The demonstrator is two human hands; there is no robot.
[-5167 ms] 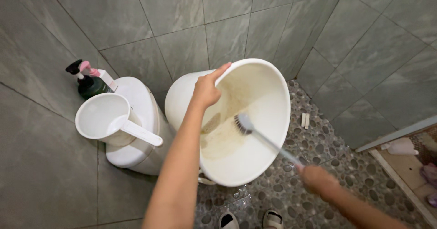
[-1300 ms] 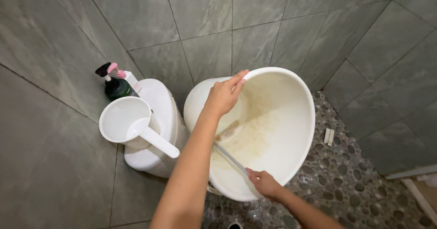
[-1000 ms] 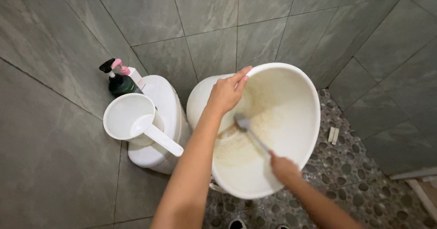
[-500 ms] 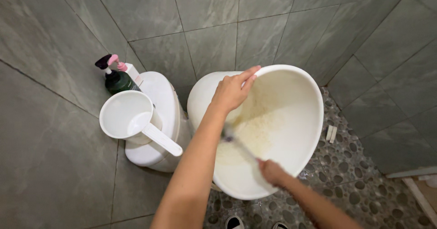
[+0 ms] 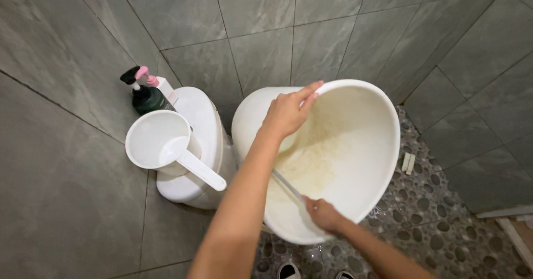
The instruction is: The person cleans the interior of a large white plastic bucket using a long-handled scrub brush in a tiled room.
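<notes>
The right hand (image 5: 322, 215) is clenched around the near end of a thin brush handle (image 5: 287, 186), at the lower rim of a large white bucket (image 5: 361, 146) that is tilted with its mouth toward the camera. From that hand the handle's long axis runs up and to the left, into the bucket, and its far end is hidden behind the left forearm, so the brush head cannot be seen. The left hand (image 5: 288, 112) is closed over the upper left rim of the bucket, fingers inside and thumb outside, and the bucket is held tilted by it. The stained inner wall lies between the two hands, nearer the right one. Just left of the bucket a white scoop (image 5: 161, 146) rests on a white lidded container (image 5: 202, 123), with pump bottles (image 5: 145, 93) behind, against the grey tiled wall (image 5: 66, 162). The pebble floor (image 5: 411, 223) lies below.
</notes>
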